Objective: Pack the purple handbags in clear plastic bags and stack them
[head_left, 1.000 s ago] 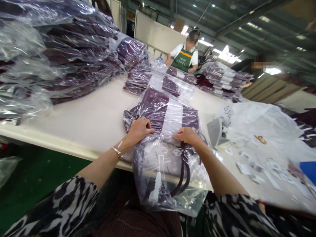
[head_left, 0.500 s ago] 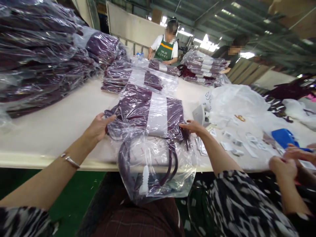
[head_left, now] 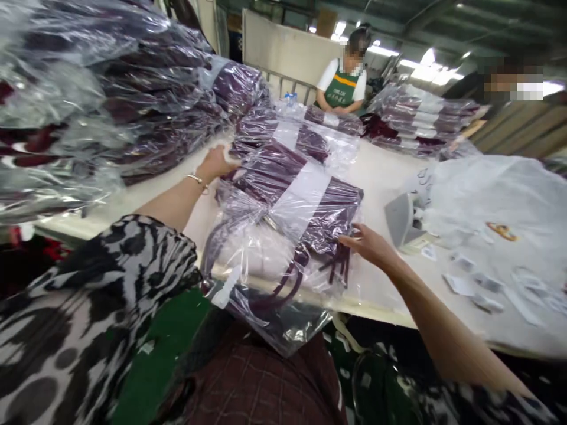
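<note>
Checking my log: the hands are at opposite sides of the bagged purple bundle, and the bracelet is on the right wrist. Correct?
Only the side is wrong: the head view shows the bracelet on the left wrist. The rest stands.

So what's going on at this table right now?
Two bare hands are at a purple item in a clear plastic bag: the left hand at its far left edge, the right hand at its right side, by some dark strands. It lies on the pale table, the bag's loose end hanging over the near edge. A large pile of bagged purple items is on the left, and a person in a green apron is across the table.
</note>
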### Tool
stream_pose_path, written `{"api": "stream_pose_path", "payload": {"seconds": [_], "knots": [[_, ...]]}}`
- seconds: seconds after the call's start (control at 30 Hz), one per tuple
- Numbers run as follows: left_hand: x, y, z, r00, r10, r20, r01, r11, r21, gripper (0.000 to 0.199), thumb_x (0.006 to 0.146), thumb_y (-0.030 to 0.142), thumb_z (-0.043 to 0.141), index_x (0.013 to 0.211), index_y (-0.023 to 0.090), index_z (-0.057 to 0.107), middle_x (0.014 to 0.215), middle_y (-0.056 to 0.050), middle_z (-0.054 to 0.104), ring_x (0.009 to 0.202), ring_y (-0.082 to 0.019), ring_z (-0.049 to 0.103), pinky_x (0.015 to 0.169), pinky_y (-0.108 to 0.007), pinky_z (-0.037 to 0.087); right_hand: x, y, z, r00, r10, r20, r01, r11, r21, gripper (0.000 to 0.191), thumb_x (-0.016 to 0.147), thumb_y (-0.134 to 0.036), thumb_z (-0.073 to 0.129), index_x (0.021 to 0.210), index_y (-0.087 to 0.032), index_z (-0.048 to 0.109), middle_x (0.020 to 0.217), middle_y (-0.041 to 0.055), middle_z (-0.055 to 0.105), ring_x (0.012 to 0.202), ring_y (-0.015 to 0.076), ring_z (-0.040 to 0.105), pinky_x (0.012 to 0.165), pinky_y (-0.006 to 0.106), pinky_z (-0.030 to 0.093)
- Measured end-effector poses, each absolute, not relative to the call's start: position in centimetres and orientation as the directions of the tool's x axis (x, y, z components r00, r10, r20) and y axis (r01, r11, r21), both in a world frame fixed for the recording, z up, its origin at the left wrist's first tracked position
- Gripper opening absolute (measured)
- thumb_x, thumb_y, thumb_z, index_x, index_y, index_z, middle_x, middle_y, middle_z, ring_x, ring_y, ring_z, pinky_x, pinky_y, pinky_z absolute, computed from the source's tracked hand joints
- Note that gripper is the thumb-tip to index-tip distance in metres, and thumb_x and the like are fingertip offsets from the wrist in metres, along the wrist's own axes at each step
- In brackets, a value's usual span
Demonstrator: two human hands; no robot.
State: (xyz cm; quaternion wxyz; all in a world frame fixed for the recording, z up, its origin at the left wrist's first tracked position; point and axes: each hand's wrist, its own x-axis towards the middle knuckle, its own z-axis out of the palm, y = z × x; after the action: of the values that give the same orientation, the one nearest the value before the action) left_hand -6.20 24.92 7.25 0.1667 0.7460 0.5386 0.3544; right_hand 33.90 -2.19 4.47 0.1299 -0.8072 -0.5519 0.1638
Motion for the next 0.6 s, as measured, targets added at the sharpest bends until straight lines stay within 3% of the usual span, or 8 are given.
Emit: {"api": "stream_pose_path", "payload": {"seconds": [0.07, 0.13, 0.23, 0.3, 0.37, 0.5, 0.6], "knots": [[-7.2, 21.4, 6.8, 0.197, 0.874, 0.445, 0.713, -0.439, 0.546, 0.06, 0.081, 0.017, 0.078, 0.135, 0.003, 0.054, 0.136, -0.021, 0.059, 0.13, -0.032, 0.05, 0.117, -0.053, 0.035, 33.2, -6.1, 4.5, 0.118, 0.984, 0.136, 0.959, -0.077, -0.274, 0.07, 0.09, -0.05, 0.07, 0.148, -0.016, 0.051, 0.133, 0.0192, 0.067, 0.122, 0.0365, 0.065, 0.104, 0.053, 0.052], [-7.0, 15.5, 6.1, 0.378, 0.76, 0.528, 0.653, -0.623, 0.429, 0.044, 0.09, 0.022, 0.069, 0.132, 0.014, 0.06, 0.143, -0.015, 0.057, 0.138, -0.031, 0.045, 0.12, -0.051, 0.032, 32.5, -10.6, 4.0, -0.22, 0.925, 0.309, 0.954, 0.271, -0.132, 0.063, 0.095, -0.039, 0.066, 0.153, -0.023, 0.046, 0.147, 0.015, 0.059, 0.136, 0.0337, 0.055, 0.112, 0.053, 0.046], [-5.7, 4.9, 4.3, 0.743, 0.51, 0.433, 0.338, -0.845, 0.415, 0.028, 0.099, 0.031, 0.06, 0.126, 0.026, 0.065, 0.14, -0.006, 0.063, 0.134, -0.026, 0.053, 0.117, -0.046, 0.04, 31.0, -16.1, 1.7, -0.603, 0.749, 0.274, 0.789, 0.61, 0.071, 0.059, 0.098, -0.023, 0.057, 0.156, -0.031, 0.043, 0.156, 0.0074, 0.051, 0.148, 0.0291, 0.042, 0.122, 0.054, 0.036], [-5.0, -0.9, 2.7, 0.901, 0.3, 0.314, 0.133, -0.879, 0.458, 0.03, 0.096, 0.034, 0.066, 0.125, 0.029, 0.067, 0.144, -0.006, 0.062, 0.14, -0.026, 0.05, 0.121, -0.044, 0.036, 29.9, -17.7, -0.4, -0.706, 0.669, 0.234, 0.706, 0.693, 0.147, 0.057, 0.099, -0.016, 0.05, 0.153, -0.03, 0.047, 0.156, 0.006, 0.051, 0.151, 0.0291, 0.037, 0.125, 0.056, 0.03], [-4.7, -4.5, 1.0, 0.939, 0.208, 0.275, 0.05, -0.871, 0.489, 0.029, 0.095, 0.031, 0.067, 0.123, 0.029, 0.068, 0.145, -0.006, 0.062, 0.143, -0.026, 0.048, 0.124, -0.044, 0.031, 28.7, -17.7, -2.3, -0.739, 0.617, 0.272, 0.668, 0.725, 0.17, 0.054, 0.098, -0.011, 0.045, 0.149, -0.028, 0.053, 0.153, 0.0058, 0.055, 0.152, 0.0284, 0.037, 0.126, 0.057, 0.028], [-4.1, -6.0, -0.6, 0.918, 0.287, 0.275, 0.13, -0.871, 0.474, 0.016, 0.097, 0.023, 0.061, 0.107, 0.026, 0.073, 0.138, -0.008, 0.066, 0.14, -0.027, 0.051, 0.121, -0.046, 0.036, 26.5, -15.6, -3.3, -0.736, 0.529, 0.423, 0.621, 0.776, 0.109, 0.042, 0.1, -0.013, 0.049, 0.138, -0.026, 0.062, 0.143, 0.006, 0.064, 0.148, 0.0249, 0.043, 0.127, 0.054, 0.028], [-3.2, -5.8, -0.3, 0.898, 0.338, 0.28, 0.189, -0.873, 0.45, 0.016, 0.092, 0.018, 0.065, 0.106, 0.023, 0.072, 0.133, -0.01, 0.067, 0.136, -0.028, 0.054, 0.116, -0.045, 0.04, 24.9, -14.5, -1.9, -0.729, 0.47, 0.498, 0.559, 0.828, 0.038, 0.029, 0.1, -0.018, 0.057, 0.125, -0.026, 0.067, 0.136, 0.0061, 0.069, 0.138, 0.0236, 0.054, 0.124, 0.052, 0.033]]}}
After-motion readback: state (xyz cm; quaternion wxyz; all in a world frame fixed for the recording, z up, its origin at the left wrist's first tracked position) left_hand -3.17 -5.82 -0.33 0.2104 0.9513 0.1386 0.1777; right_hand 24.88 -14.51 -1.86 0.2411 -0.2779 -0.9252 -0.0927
